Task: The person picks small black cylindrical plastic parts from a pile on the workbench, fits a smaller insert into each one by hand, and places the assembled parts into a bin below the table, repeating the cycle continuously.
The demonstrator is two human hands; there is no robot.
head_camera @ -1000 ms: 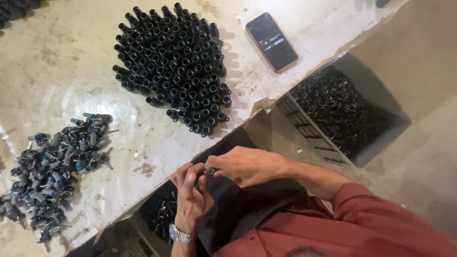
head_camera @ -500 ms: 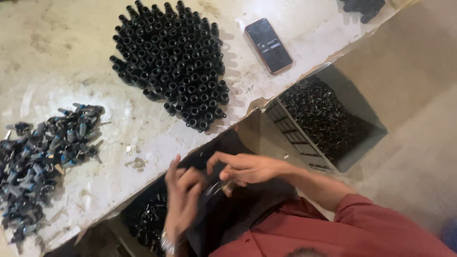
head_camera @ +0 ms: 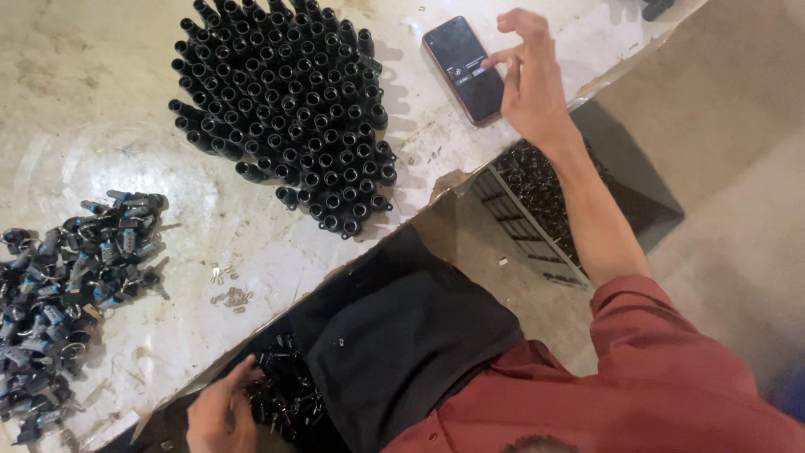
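Note:
My right hand (head_camera: 530,77) is stretched out over the white worktable, its thumb touching the screen of a dark smartphone (head_camera: 464,69) that lies flat there; the other fingers are spread and hold nothing. My left hand (head_camera: 220,413) is low at the table's near edge, fingers curled into a bin of small black parts (head_camera: 285,401); whether it grips one is hidden. A black cloth (head_camera: 402,335) covers my lap between the two hands.
A dense block of upright black tubes (head_camera: 285,109) stands on the table (head_camera: 84,101). A pile of dark blue-grey fittings (head_camera: 67,285) lies at the left, with a few small metal pins (head_camera: 231,294) beside it. A crate of black parts (head_camera: 545,201) sits under my right forearm.
Both hands were together over my lap. The right hand has since reached up and forward to the phone, and the left hand has dropped down into the bin of black parts.

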